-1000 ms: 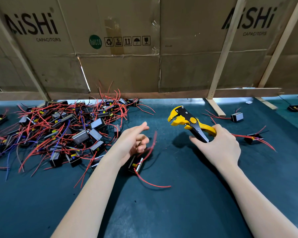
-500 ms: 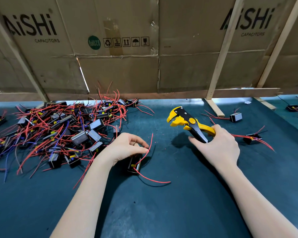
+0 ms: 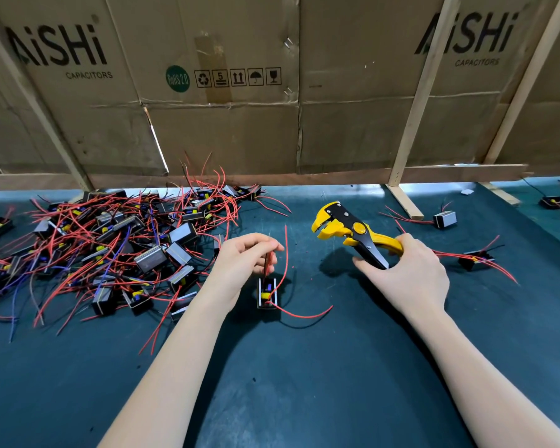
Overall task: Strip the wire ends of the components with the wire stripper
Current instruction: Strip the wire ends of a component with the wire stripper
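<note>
My left hand (image 3: pixel 244 260) pinches a thin wire of a small black component (image 3: pixel 267 293), which hangs just below my fingers over the dark green mat. Red wires curl out of the component, one up past my fingertips, one along the mat to the right. My right hand (image 3: pixel 408 273) grips the handles of the yellow and black wire stripper (image 3: pixel 349 232). Its jaws point left and gape, about a hand's width right of my left hand.
A big tangled pile of components with red and blue wires (image 3: pixel 110 250) covers the mat's left side. Three loose components (image 3: pixel 445 219) (image 3: pixel 476 258) (image 3: pixel 552 201) lie at the right. A cardboard wall (image 3: pixel 272 92) with wooden slats (image 3: pixel 414 124) stands behind.
My left hand closed its fingers on a wire and lifted the component upright off the mat. The stripper in my right hand stayed roughly where it was.
</note>
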